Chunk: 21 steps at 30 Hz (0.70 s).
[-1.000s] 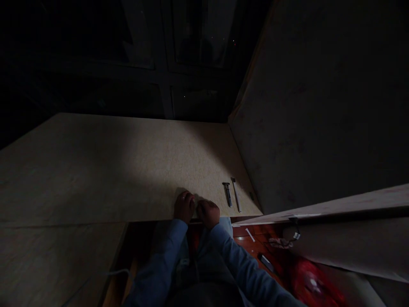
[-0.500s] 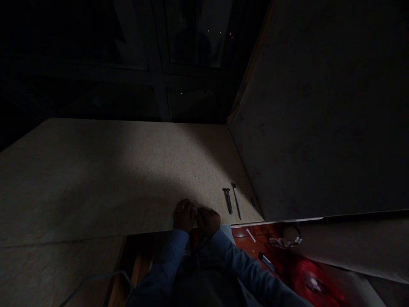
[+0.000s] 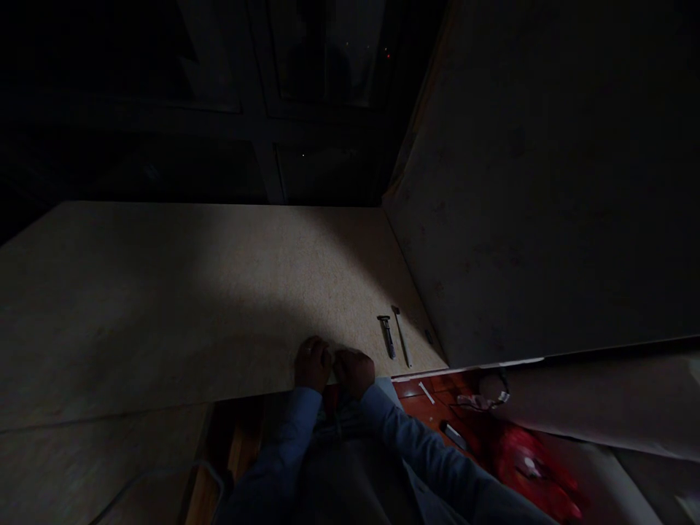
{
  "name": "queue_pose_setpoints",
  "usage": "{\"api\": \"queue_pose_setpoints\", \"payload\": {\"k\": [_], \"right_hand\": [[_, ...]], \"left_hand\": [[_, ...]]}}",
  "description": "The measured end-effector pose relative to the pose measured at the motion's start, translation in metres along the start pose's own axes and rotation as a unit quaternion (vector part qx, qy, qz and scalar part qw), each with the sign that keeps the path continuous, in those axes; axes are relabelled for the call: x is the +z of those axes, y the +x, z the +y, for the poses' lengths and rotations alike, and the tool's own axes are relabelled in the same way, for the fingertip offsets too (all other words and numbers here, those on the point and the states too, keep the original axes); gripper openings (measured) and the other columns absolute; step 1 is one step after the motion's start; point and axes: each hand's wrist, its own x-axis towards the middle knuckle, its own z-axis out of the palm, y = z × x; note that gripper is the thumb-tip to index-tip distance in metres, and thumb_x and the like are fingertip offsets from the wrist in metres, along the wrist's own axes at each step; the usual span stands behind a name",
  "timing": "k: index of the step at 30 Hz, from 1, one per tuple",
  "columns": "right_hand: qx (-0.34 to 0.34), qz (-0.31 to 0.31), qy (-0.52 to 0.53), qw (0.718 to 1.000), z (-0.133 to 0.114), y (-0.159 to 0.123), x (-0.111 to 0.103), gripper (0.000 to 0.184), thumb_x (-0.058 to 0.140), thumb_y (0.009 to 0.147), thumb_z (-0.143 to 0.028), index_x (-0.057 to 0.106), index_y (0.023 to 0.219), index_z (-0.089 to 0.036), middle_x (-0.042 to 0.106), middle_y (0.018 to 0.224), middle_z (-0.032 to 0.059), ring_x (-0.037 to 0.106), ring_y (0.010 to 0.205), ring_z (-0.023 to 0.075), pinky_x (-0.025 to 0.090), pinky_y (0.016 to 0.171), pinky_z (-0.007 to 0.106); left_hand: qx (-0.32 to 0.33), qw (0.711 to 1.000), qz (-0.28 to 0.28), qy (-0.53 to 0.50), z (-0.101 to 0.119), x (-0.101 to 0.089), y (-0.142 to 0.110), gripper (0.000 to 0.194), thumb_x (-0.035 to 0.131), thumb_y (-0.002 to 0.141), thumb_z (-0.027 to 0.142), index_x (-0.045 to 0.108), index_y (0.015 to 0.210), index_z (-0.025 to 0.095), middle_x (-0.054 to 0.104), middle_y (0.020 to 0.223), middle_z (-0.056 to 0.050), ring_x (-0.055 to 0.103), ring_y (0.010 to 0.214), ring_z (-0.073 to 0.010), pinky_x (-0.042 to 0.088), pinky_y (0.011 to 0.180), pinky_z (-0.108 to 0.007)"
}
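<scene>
My left hand [image 3: 313, 366] and my right hand [image 3: 356, 372] rest close together at the front edge of the pale tabletop [image 3: 262, 255]. Both have their fingers curled inward, and the fingertips nearly meet. Whatever lies between them is too dark and small to name. A razor [image 3: 388, 339] lies on the tabletop just right of my right hand. Beside it is a toothbrush [image 3: 404, 341] with a pale handle and a dark head.
A small dark object [image 3: 429, 336] sits by the upright panel [image 3: 536, 219] on the right. Below, a red plastic bag [image 3: 536, 467] and a dark-and-light stick-like item [image 3: 453, 435] lie on the reddish floor. At lower left a cable [image 3: 147, 472] crosses the surface.
The view has shifted slightly, so everything sits a little further left and up. My hands stay together at the table edge with their fingers curled.
</scene>
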Motion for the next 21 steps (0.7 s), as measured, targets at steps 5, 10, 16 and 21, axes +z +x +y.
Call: {"api": "queue_pose_setpoints", "payload": {"k": [5,10,16,21], "right_hand": [[-0.041,-0.028,0.052,0.997,0.005,-0.001,-0.011,0.023,0.057,0.089,-0.022,0.077,0.099,-0.025,0.081,0.093,0.0041,0.072,0.079,0.0186,0.05,0.074,0.025],[-0.074,-0.038,0.122,0.989,0.015,-0.008,-0.033,0.023,0.056,0.091,-0.022,0.079,0.095,-0.026,0.081,0.092,0.0014,0.074,0.082,0.016,0.053,0.077,0.022],[0.012,0.057,0.142,0.988,0.054,-0.019,-0.073,0.03,0.049,0.095,-0.026,0.077,0.104,-0.022,0.08,0.095,0.0074,0.073,0.078,0.018,0.056,0.07,0.026],[0.113,0.133,0.133,0.976,0.102,-0.018,-0.107,0.037,0.044,0.095,-0.034,0.075,0.106,-0.016,0.078,0.095,0.0124,0.072,0.076,0.0206,0.056,0.066,0.029]], "left_hand": [[0.023,1.0,-0.002,-0.011,0.0,-0.002,-0.002,0.024,0.052,0.085,0.015,0.074,0.093,0.021,0.07,0.113,-0.012,0.063,0.112,-0.0279,0.052,0.101,-0.041],[0.023,1.0,0.005,-0.012,0.0,-0.004,0.001,0.022,0.052,0.086,0.017,0.073,0.091,0.021,0.069,0.11,-0.012,0.063,0.108,-0.0276,0.053,0.098,-0.04],[0.036,0.999,0.023,-0.023,-0.004,-0.003,0.003,0.021,0.052,0.086,0.016,0.072,0.089,0.021,0.069,0.107,-0.011,0.064,0.106,-0.0264,0.053,0.096,-0.038],[0.058,0.997,0.046,-0.034,-0.006,0.001,0.003,0.02,0.053,0.085,0.018,0.072,0.088,0.02,0.069,0.104,-0.012,0.064,0.103,-0.0276,0.053,0.094,-0.04]]}}
